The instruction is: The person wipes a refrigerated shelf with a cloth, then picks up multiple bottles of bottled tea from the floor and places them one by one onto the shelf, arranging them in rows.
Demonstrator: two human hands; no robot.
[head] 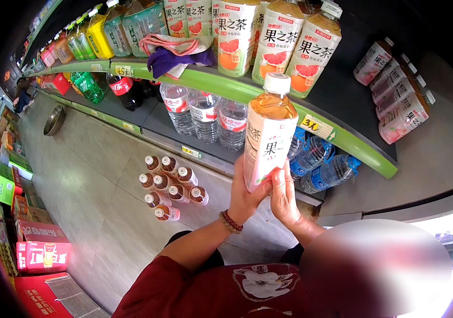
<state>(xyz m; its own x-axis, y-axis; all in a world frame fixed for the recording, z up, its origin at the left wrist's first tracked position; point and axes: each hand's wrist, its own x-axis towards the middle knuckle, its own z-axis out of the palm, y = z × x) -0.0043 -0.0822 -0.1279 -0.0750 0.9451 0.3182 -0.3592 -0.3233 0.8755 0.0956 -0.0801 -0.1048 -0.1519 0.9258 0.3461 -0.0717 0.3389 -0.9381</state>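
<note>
My left hand, with a beaded bracelet at the wrist, grips the lower part of a bottle of fruit tea. The bottle has a white cap and a pale pink label, and it leans slightly. My right hand holds the same bottle low on its right side, thumb against the label. Behind it runs the green edge of a shelf. Grapefruit-labelled tea bottles stand on that shelf, just beyond the held bottle's cap. Several capped tea bottles are grouped on the floor to the left.
A purple and pink-edged cloth hangs over the shelf edge. Several pink-labelled bottles stand on the shelf's right side. Below are water bottles and cola. Red cartons line the left; a metal basin lies farther along the floor.
</note>
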